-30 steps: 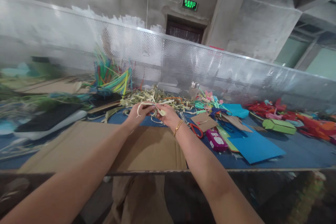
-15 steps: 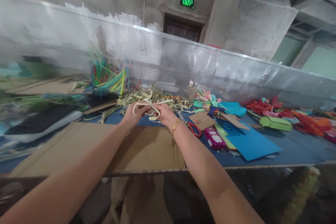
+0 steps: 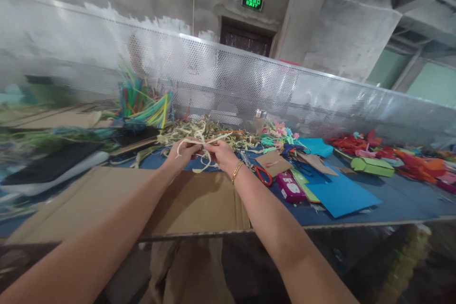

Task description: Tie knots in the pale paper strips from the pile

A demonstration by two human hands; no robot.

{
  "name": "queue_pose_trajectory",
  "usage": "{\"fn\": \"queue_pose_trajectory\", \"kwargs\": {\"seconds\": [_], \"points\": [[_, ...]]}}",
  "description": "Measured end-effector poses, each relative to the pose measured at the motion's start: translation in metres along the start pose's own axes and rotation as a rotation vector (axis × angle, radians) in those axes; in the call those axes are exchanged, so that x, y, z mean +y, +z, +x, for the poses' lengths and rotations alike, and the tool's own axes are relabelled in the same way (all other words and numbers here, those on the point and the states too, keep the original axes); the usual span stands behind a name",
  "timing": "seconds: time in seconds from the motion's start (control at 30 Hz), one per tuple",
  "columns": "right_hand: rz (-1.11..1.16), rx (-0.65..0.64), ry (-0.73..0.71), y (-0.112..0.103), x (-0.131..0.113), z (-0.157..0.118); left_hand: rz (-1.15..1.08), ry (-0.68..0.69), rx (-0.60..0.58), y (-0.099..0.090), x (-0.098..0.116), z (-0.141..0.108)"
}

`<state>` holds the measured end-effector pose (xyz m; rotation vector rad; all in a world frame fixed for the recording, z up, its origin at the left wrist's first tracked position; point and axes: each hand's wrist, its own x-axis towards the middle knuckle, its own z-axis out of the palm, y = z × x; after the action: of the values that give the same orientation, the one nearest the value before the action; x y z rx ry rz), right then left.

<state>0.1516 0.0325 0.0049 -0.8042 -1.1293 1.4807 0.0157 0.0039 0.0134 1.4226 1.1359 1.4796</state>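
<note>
Both hands meet above the far edge of a flat cardboard sheet [image 3: 199,199]. Between them is a pale cream strip [image 3: 203,164], looped and crossed, with one end curling over my left hand and another reaching out past my right. My left hand [image 3: 181,154] pinches the strip with bent fingers. Close beside it, my right hand [image 3: 221,153] also has its fingertips closed on the strip; a gold chain bracelet is on that wrist. Just behind the hands lies a heap of similar pale and greenish strips [image 3: 192,130]. Exact fingertip contact is too small to make out.
Right of my hands lie orange-handled scissors [image 3: 263,175], a purple box [image 3: 290,187] and blue sheets [image 3: 338,194]. Red and orange pieces [image 3: 420,161] spread farther right. Colourful stems [image 3: 146,99] stand back left. A perforated metal screen [image 3: 249,76] runs along the table's back.
The strip's lower loop now hangs lower and farther left below the fingers. My hands stay close together in nearly the same place, and the view has shifted slightly.
</note>
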Motion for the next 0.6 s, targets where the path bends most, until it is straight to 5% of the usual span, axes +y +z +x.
{"fn": "queue_pose_trajectory", "kwargs": {"seconds": [0.6], "points": [[-0.12,0.041,-0.074,0.002,-0.002,-0.002,-0.097,0.011,-0.025,-0.003,-0.006,0.002]]}}
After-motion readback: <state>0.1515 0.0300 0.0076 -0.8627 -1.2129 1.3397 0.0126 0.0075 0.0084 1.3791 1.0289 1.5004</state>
